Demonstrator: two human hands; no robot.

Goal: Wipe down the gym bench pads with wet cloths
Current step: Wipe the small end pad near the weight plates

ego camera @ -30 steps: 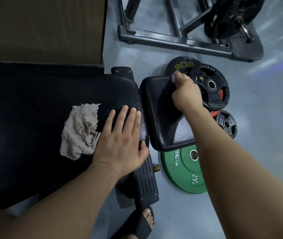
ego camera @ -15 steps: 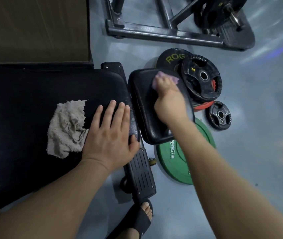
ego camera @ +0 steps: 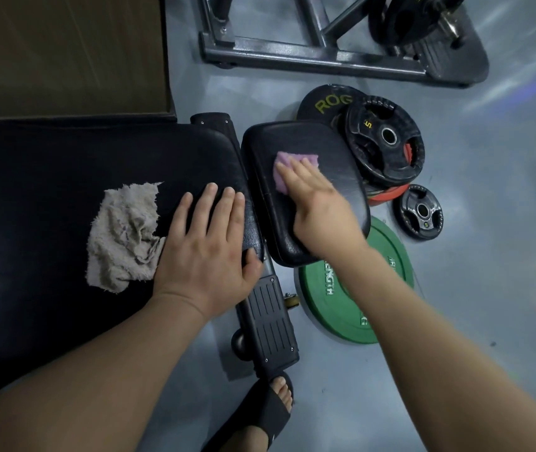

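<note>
We're pressing the purple cloth (ego camera: 287, 164) onto the small pad (ego camera: 335, 148) with our flat right hand (ego camera: 320, 207). Left hand (ego camera: 204, 252) is resting spread on the big pad (ego camera: 64, 177), beige cloth (ego camera: 123, 236) at its 9 o'clock.

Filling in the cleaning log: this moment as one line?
step: seat pad wipe | right hand: presses purple cloth on it | left hand: flat on long pad | beige cloth: lying on long pad

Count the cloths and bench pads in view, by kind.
Cloths: 2 (beige cloth, purple cloth)
Bench pads: 2 (large pad, small pad)
Total: 4
</note>
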